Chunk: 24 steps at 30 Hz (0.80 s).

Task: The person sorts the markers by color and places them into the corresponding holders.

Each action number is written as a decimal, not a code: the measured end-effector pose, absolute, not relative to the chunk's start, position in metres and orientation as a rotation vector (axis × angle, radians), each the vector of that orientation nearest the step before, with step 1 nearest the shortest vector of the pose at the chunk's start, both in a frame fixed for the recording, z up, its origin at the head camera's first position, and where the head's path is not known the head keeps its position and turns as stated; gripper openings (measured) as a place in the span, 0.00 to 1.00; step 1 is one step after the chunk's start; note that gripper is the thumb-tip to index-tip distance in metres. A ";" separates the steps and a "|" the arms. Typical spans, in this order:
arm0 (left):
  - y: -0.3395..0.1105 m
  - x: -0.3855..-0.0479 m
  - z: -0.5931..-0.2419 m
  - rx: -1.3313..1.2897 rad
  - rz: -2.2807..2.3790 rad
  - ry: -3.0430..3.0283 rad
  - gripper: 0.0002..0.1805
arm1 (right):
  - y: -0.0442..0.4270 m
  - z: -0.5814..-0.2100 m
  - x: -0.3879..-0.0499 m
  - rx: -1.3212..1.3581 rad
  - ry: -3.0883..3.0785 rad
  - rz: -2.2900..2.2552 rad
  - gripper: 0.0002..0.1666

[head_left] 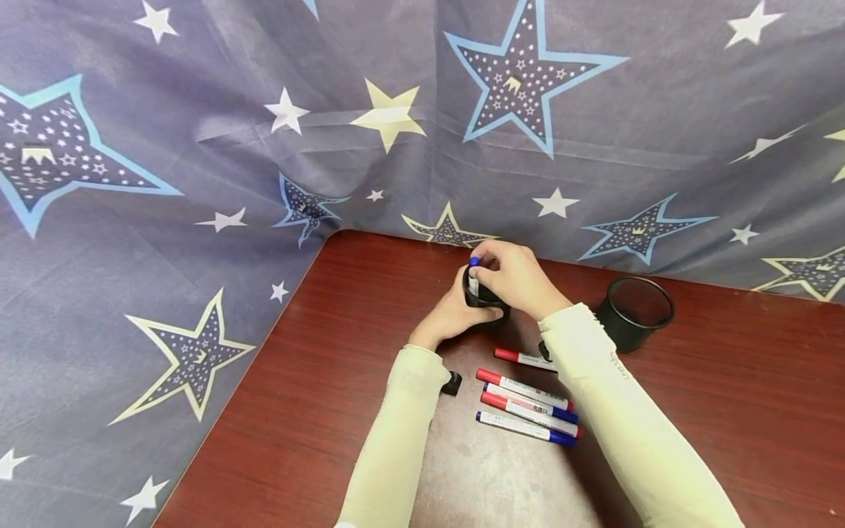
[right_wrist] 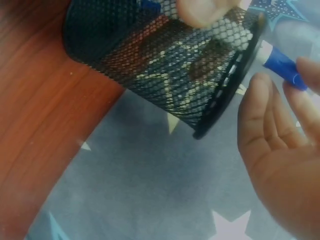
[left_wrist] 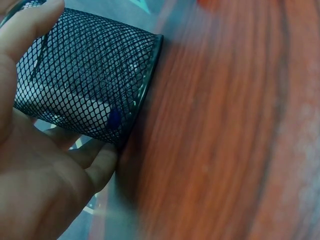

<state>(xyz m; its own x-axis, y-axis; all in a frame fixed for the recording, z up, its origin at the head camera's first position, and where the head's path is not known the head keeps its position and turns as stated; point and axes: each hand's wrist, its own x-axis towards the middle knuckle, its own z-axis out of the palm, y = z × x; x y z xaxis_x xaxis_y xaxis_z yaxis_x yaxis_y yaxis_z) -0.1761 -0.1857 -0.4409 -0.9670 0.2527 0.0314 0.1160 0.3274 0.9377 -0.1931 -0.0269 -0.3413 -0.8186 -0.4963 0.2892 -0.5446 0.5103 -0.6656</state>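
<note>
While the left grip [head_left: 455, 314] clasps a mesh cup [left_wrist: 90, 62], the right grip [head_left: 519, 277] pinches a blue marker [right_wrist: 281, 66] partly inside.

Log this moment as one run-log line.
left grip: holds black mesh pen cup | right grip: pinches blue marker, lower end in cup | table: three red markers, two blue markers, second black cup

Seen from my head and both wrists.
My head camera looks forward and down, farthest off, over my sleeves [head_left: 398, 433] to the table [head_left: 304, 352] and starry cloth [head_left: 370, 44]; each wrist camera sits close, tipped sideways, facing the mesh cup [left_wrist: 85, 67], which all three views share.
</note>
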 end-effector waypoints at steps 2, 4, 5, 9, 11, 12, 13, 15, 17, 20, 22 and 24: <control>-0.186 -0.176 -0.441 0.343 1.717 2.463 0.54 | -0.026 -0.343 -0.194 0.896 -2.673 1.214 0.08; -0.185 -0.177 -0.441 0.347 1.711 2.464 0.54 | -0.025 -0.344 -0.195 0.870 -2.664 1.216 0.09; -0.185 -0.177 -0.441 0.347 1.710 2.464 0.54 | -0.024 -0.345 -0.195 0.857 -2.657 1.215 0.09; -0.185 -0.177 -0.442 0.320 1.694 2.477 0.54 | -0.024 -0.346 -0.196 0.824 -2.629 1.231 0.08; -0.185 -0.176 -0.441 0.308 1.694 2.477 0.55 | -0.023 -0.346 -0.196 0.800 -2.631 1.229 0.08; -0.185 -0.176 -0.441 0.303 1.696 2.475 0.55 | -0.023 -0.347 -0.196 0.785 -2.635 1.228 0.08; -0.184 -0.176 -0.441 0.301 1.698 2.472 0.55 | -0.022 -0.347 -0.196 0.769 -2.640 1.226 0.08; -0.184 -0.175 -0.440 0.297 1.701 2.471 0.54 | -0.021 -0.348 -0.196 0.745 -2.649 1.218 0.08; -0.185 -0.175 -0.440 0.294 1.694 2.477 0.54 | -0.021 -0.348 -0.197 0.735 -2.653 1.217 0.08; -0.185 -0.175 -0.441 0.292 1.687 2.483 0.54 | -0.021 -0.348 -0.198 0.734 -2.656 1.216 0.09; -0.185 -0.175 -0.441 0.292 1.687 2.482 0.54 | -0.021 -0.348 -0.198 0.739 -2.660 1.212 0.10; -0.185 -0.175 -0.441 0.296 1.689 2.479 0.54 | -0.021 -0.347 -0.198 0.743 -2.664 1.210 0.10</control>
